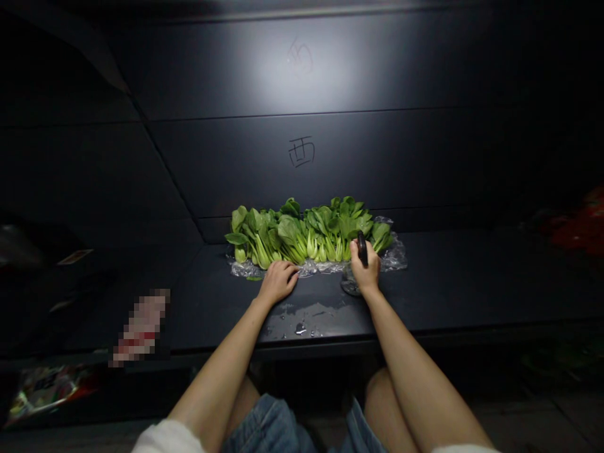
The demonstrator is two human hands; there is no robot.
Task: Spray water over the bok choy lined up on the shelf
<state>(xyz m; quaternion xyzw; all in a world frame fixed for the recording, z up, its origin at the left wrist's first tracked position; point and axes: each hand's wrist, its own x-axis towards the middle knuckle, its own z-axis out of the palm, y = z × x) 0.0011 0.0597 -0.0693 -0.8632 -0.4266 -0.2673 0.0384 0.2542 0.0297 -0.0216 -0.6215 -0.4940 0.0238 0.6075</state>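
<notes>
Bunches of green bok choy (pixel 292 236) lie side by side in a row on a sheet of clear plastic (pixel 396 255). In my right hand (pixel 367 270), at the right front of the row, is a spray bottle (pixel 350 283) with a clear body and black head; my fingers are wrapped round its neck. My left hand (pixel 278 281) lies palm down at the front edge of the greens, its fingers stretched out and holding nothing. Whether its fingertips touch the stems or only the plastic is hard to make out.
Water drops (pixel 302 328) wet the dark shelf (pixel 325 314) in front of the greens. A dark panel wall (pixel 236 157) with a handwritten character rises behind. Dim red items (pixel 585 220) sit at the far right, and colourful packaging (pixel 47 387) lies low on the left.
</notes>
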